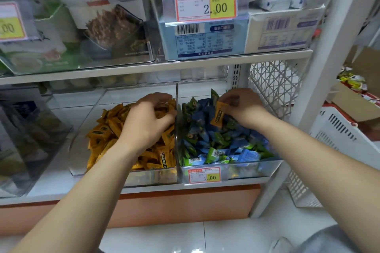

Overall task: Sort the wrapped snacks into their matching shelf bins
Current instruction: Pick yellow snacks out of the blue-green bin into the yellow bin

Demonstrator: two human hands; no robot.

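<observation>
Two clear bins stand side by side on the lower shelf. The left bin point(127, 176) is full of orange wrapped snacks point(107, 129). The right bin point(246, 172) holds blue and green wrapped snacks point(216, 144). My left hand point(148, 121) lies palm down in the orange pile, its fingers curled into the snacks near the divider. Over the back of the right bin, my right hand point(242, 107) pinches one orange snack point(220, 114) that hangs above the blue and green ones.
A price tag point(204, 174) is clipped to the right bin's front. The upper shelf point(156, 68) carries clear bins of boxed and bagged goods close above my hands. A white lattice panel point(273, 88) closes the right side. White baskets point(337, 133) stand further right.
</observation>
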